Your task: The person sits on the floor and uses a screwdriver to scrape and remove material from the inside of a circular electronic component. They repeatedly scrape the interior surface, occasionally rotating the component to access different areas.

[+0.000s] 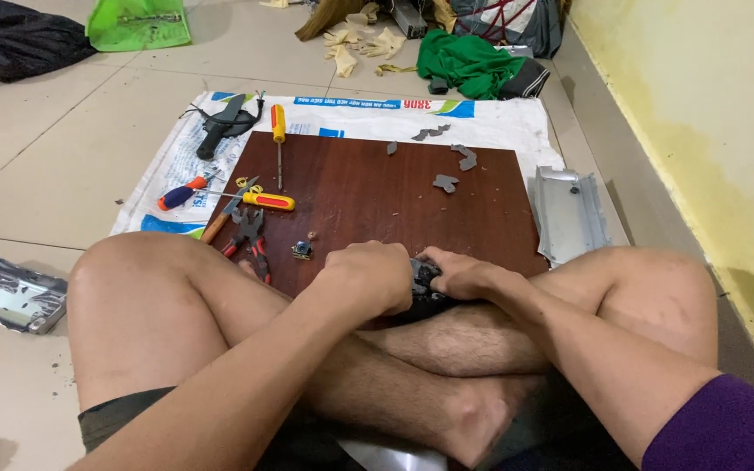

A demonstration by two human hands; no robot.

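Left hand (368,275) and right hand (462,275) both clenched around small black object (423,281), at near edge of brown wooden board (377,196), red-handled pliers (253,240) left of the hands

Seated cross-legged, both forearms angled inward over the shins; left hand (368,277) fisted, right hand (462,276) curled, knuckles nearly meeting.

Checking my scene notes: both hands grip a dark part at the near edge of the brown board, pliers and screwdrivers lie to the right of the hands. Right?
Not quite. The pliers and screwdrivers lie to the left of the hands, as the head view shows. The rest holds: left hand and right hand grip a dark part at the brown board's near edge.
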